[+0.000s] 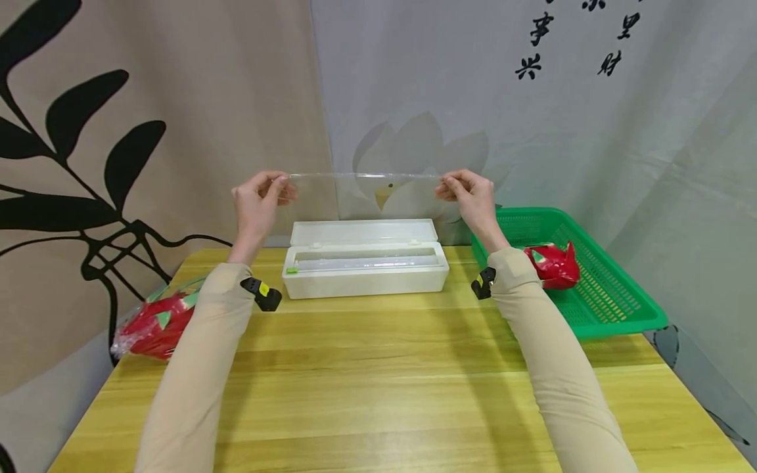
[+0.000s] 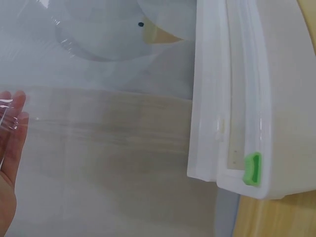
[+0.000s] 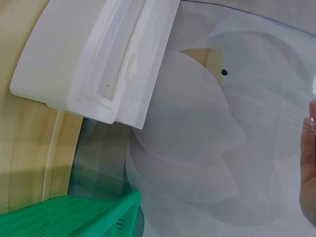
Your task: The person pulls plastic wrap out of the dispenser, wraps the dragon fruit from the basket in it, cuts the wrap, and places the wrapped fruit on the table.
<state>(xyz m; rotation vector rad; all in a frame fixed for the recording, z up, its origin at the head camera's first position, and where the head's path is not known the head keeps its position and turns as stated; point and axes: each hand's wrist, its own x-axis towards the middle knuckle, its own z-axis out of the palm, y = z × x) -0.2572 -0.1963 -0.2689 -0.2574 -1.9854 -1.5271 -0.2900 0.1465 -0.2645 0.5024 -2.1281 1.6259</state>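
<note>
A clear sheet of plastic wrap [image 1: 367, 176] is stretched in the air between both hands. My left hand [image 1: 260, 197] pinches its left corner between thumb and fingers, and my right hand [image 1: 470, 197] pinches the right corner. Below and between them stands a white wrap dispenser box [image 1: 367, 284], its lid [image 1: 363, 232] raised. Inside the box lies a roll of wrap [image 1: 367, 263]. A green slide cutter [image 2: 253, 169] sits at the left end of the box's rim. Only part of each hand shows at the edge of its wrist view.
On the right a green basket [image 1: 627, 289] holds a red dragon fruit-like item [image 1: 558, 266]. At the table's left edge lie red and green items [image 1: 156, 328] in clear plastic, partly behind the left sleeve. A printed curtain [image 1: 414, 79] hangs behind the wooden table [image 1: 367, 381].
</note>
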